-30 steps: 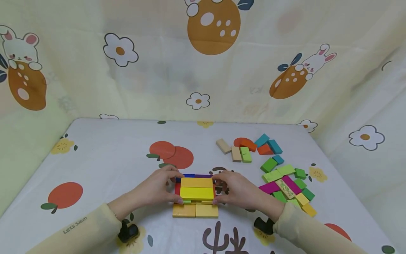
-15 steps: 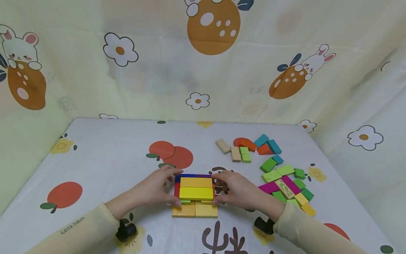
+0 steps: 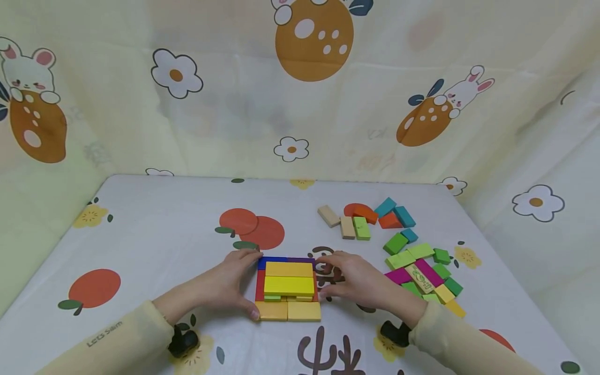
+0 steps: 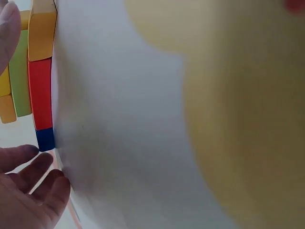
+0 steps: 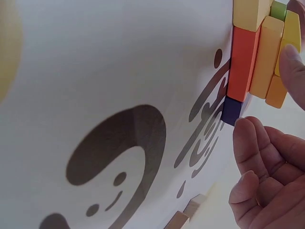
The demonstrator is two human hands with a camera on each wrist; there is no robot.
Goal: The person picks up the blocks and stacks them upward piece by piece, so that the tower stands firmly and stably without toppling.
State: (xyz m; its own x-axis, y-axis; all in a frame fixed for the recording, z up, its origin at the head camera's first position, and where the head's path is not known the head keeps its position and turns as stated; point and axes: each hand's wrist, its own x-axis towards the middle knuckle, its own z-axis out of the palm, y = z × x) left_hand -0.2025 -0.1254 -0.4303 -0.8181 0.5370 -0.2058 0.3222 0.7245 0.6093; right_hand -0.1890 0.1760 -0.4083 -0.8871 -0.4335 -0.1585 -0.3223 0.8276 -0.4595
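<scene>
A low block structure stands between the hands: a yellow plank (image 3: 289, 286) and an orange-yellow plank (image 3: 289, 269) on top, a blue block (image 3: 273, 262) and a purple one (image 3: 301, 260) behind, red blocks (image 3: 260, 285) at the sides, two pale orange blocks (image 3: 303, 311) in front. My left hand (image 3: 220, 285) spans the left side, thumb at the front corner, fingertips by the blue block (image 4: 45, 140). On the right side my right hand (image 3: 358, 281) is spread, its fingers (image 5: 248, 138) near the dark back-corner block (image 5: 231, 111); contact cannot be told. Neither hand grips a block.
Loose blocks lie to the right: green ones (image 3: 396, 243), magenta ones (image 3: 397, 276), a printed wooden block (image 3: 420, 278) and yellow ones. Farther back are beige blocks (image 3: 328, 215), orange ones (image 3: 390, 221) and blue ones (image 3: 404, 216). A patterned curtain (image 3: 225, 130) hangs behind the table.
My left thumb has moved from beside the yellow plank down to the front left corner. My right hand has drawn slightly right, off the planks. The structure looks the same.
</scene>
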